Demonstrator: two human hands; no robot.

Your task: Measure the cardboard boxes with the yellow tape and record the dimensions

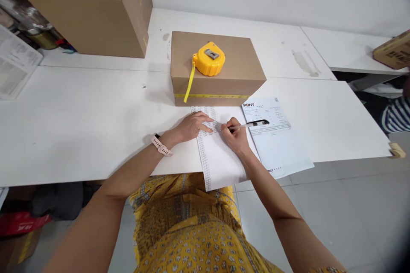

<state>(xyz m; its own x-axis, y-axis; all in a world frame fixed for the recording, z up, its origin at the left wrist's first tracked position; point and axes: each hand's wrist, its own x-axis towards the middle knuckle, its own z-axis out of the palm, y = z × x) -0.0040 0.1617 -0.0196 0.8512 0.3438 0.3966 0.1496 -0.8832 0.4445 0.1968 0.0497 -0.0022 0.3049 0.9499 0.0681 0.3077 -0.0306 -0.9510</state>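
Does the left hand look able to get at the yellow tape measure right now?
Probably yes: the left hand rests on the paper just in front of the box, and nothing covers the tape measure on top.

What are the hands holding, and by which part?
The right hand holds a slim, clear-and-black plastic pen by its barrel, near the writing tip. The left hand holds nothing; it rests on a white paper sheet with dark writing.

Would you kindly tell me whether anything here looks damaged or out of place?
Yes: a grey patch right of the middle cardboard box mars the otherwise white table; whether stain or wear, I cannot tell. The written-on paper and the PONY document also overhang the front edge.
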